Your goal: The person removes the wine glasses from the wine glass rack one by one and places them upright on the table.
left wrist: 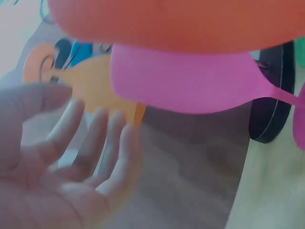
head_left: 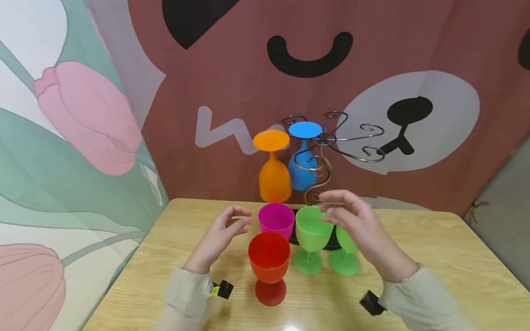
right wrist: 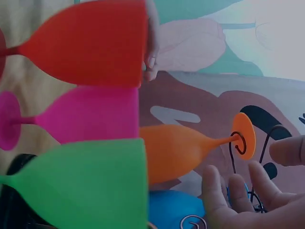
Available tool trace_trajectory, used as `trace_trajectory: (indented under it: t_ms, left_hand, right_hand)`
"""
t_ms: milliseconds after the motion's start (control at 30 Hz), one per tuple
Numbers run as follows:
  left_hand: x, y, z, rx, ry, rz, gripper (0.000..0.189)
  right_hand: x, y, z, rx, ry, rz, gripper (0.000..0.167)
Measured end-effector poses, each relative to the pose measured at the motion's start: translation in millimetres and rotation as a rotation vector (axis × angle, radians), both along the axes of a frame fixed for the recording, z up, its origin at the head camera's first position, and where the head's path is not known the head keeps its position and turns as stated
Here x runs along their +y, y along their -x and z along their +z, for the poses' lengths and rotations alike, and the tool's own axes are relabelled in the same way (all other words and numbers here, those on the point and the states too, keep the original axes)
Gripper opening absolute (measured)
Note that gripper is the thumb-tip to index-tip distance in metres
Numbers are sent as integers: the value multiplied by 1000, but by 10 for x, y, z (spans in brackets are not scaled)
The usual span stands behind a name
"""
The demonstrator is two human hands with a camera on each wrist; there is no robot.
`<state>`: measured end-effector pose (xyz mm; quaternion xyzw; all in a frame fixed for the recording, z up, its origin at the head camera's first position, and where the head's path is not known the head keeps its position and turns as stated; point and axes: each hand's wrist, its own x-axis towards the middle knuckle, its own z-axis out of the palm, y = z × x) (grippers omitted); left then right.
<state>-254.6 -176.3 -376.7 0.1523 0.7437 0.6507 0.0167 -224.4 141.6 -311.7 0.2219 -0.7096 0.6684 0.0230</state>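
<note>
My left hand [head_left: 221,235] is held above the table with loosely bent fingers and nothing in them, left of the magenta goblet [head_left: 276,219] and the red goblet [head_left: 269,264]. On the other side, my right hand [head_left: 359,223] also holds nothing; its fingers overlap the rim of a light green goblet [head_left: 312,236] in the head view. A second green goblet [head_left: 344,262] is partly hidden behind that hand. These goblets stand upright. An orange goblet [head_left: 275,179] and a blue goblet [head_left: 301,177] hang upside down by their bases from a metal rack [head_left: 325,139].
Curled arms of the rack spread out to the right, and its black base [head_left: 331,247] sits behind the green goblets. The wooden table [head_left: 434,257] meets a brown bear-print curtain [head_left: 215,174] at the back. A floral curtain [head_left: 83,161] hangs at the left.
</note>
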Motion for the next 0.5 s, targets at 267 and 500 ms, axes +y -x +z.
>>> trace_trajectory:
  t_ms: [267, 500]
  left_hand:
    - [106, 167, 353, 194, 36, 137, 31]
    - [168, 341, 487, 193, 95, 175, 46]
  right_hand:
    - [-226, 475, 339, -226, -180, 60, 51]
    - [-408, 805, 327, -229, -326, 10, 57]
